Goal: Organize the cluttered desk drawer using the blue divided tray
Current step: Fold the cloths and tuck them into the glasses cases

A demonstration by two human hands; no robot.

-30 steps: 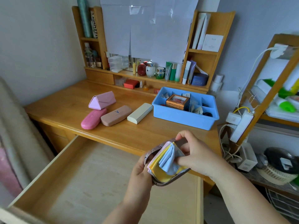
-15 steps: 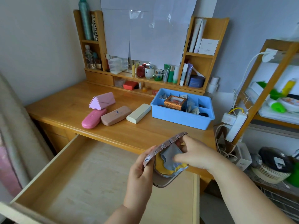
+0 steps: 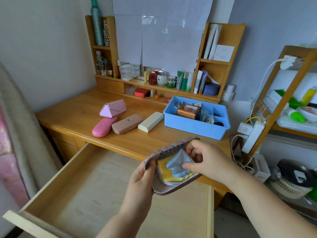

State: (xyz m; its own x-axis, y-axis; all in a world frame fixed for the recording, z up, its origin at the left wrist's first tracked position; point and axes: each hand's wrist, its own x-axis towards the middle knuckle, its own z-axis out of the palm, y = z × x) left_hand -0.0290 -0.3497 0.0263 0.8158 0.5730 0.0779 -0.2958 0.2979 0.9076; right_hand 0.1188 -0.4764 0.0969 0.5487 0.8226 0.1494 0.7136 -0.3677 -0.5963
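Over the open wooden drawer (image 3: 72, 179) I hold an opened brown patterned glasses case (image 3: 171, 188). My left hand (image 3: 142, 182) grips its left end, thumb on the raised lid. Folded cleaning cloths (image 3: 175, 166), grey-blue over yellow, lie inside it. My right hand (image 3: 205, 161) presses them down, index finger on the grey-blue cloth, other fingers curled against the lid. The blue divided tray (image 3: 193, 127) stands on the desk's right side, holding an orange-brown box (image 3: 187, 112) and small items.
On the desk left of the tray lie a cream case (image 3: 151, 121), a tan case (image 3: 127, 124), a pink case (image 3: 104, 126) and a pink triangular case (image 3: 112, 108). A shelf unit with bottles lines the back. A rack with cables and a power strip (image 3: 252, 136) stands at the right.
The cloths stood up out of the case between my right fingers; now they lie pushed down inside it. The case lid has swung wider open and the case sits a little lower.
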